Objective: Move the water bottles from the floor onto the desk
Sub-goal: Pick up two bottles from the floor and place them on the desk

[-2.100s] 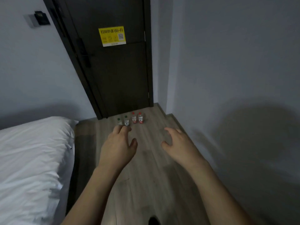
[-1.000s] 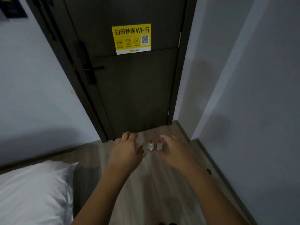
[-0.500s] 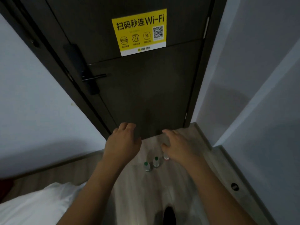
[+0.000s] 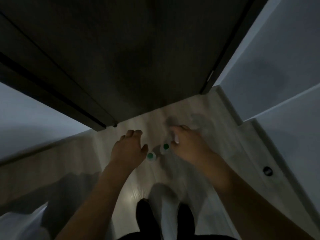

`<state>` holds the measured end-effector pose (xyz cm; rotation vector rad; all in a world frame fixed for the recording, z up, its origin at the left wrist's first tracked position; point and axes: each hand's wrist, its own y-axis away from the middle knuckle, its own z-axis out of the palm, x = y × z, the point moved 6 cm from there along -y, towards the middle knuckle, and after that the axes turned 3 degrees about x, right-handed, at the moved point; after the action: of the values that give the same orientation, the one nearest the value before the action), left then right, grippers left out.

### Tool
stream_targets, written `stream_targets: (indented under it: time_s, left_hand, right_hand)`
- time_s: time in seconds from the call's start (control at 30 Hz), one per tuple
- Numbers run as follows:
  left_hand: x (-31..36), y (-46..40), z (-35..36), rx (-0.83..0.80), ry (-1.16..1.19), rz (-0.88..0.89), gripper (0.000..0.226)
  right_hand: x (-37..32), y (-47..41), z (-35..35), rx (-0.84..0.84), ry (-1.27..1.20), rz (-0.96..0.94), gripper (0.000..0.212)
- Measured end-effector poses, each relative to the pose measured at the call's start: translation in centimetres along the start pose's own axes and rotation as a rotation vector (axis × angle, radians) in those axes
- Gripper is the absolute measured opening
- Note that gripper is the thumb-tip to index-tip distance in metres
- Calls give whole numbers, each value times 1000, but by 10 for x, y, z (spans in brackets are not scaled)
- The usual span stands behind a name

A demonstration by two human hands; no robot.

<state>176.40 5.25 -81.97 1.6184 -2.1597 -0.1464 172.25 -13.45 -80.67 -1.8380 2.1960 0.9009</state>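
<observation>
two green-capped bottles (image 4: 151, 156), two hands (image 4: 127, 148), two feet (image 4: 144, 215)

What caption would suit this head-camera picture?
Both hands, left and right, reach down toward green-capped water bottles by a dark door.

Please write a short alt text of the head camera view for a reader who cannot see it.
Seen from above, a person's left hand and right hand reach down toward two green-capped water bottles standing on the pale wooden floor in front of a dark door. The picture is dim and blurred.
</observation>
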Motion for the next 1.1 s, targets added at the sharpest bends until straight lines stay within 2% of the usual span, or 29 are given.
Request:
stream_targets:
  time_s: [0.13, 0.27, 0.37, 0.47, 0.6, 0.7, 0.83, 1.0, 1.1]
  left_hand:
    - [-47, -54, 138, -120, -40, -13, 64]
    - [-84, -88, 248, -162, -35, -15, 62]
    - [-93, -116, 290, -254, 30, 89, 68]
    - [-99, -137, 292, -232, -40, 187, 81]
    - [-117, -130, 305, -358, -23, 107, 89]
    - [-113, -124, 314, -315, -31, 111, 84]
    - [-103, -135, 328, -336, -90, 139, 80]
    - [-85, -143, 335, -289, -84, 168, 69]
    - [-89, -148, 339, -298, -50, 158, 67]
  right_hand:
    - [61, -68, 140, -19, 77, 53, 49]
    - [122, -118, 258, -80, 142, 115, 62]
    - [148, -142, 302, 45, 178, 63, 49]
    - [160, -150, 313, 143, 251, 35, 37]
    - [164, -144, 312, 152, 198, 52, 36]
    - [167, -143, 314, 128, 130, 96, 37]
    - [172, -142, 321, 204, 207, 78, 49]
    - [177, -133, 337, 201, 84, 134, 41]
    - [174, -126, 337, 270, 25, 106, 33]
